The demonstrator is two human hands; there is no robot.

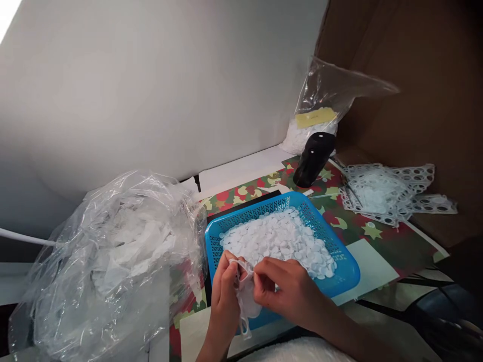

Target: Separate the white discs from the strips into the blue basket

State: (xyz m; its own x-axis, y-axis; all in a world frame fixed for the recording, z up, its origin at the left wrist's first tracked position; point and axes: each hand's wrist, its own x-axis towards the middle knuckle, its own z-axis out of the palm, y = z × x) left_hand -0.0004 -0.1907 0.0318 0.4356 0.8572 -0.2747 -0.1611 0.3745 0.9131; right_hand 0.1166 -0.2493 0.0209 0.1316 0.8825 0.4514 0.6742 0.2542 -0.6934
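pinching thin white punched strip (246, 294)

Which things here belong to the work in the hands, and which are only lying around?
In use: left hand, right hand, white punched strip between them, blue basket, white discs in it.
Lying about: large clear bag, labelled bag, black object, punched sheets.

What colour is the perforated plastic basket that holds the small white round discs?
Bright blue; the perforated plastic basket shows best in the head view.
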